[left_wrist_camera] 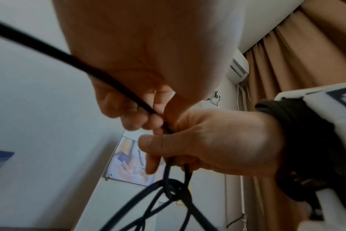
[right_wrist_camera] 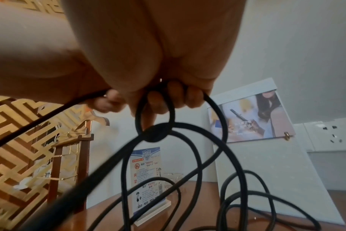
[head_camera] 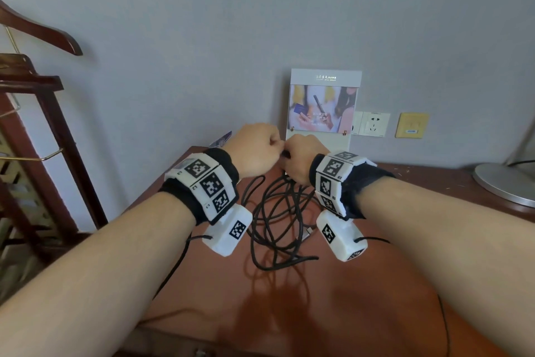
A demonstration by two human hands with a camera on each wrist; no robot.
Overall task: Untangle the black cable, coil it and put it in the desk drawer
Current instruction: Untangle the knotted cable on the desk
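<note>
Above the red-brown desk (head_camera: 289, 313) both hands meet, holding the black cable (head_camera: 285, 178) up. Its tangled loops hang down and lie on the desktop between my wrists. My left hand (head_camera: 273, 143) pinches a single strand (left_wrist_camera: 117, 87) between thumb and fingertips. Right beside it, my right hand (head_camera: 289, 155) has its fingers (right_wrist_camera: 174, 95) curled round several strands. A small knot (right_wrist_camera: 154, 132) sits just below the right hand, also seen as the knot (left_wrist_camera: 175, 191) in the left wrist view. A metal plug end (head_camera: 308, 232) lies on the desk. No drawer is clearly visible.
A white sign board (head_camera: 324, 104) leans on the wall behind the hands, with wall sockets (head_camera: 373, 123) to its right. An acrylic notice stand (right_wrist_camera: 148, 179) stands at the desk's back left. A lamp base (head_camera: 506, 183) sits far right. A wooden rack (head_camera: 43, 139) stands to the left.
</note>
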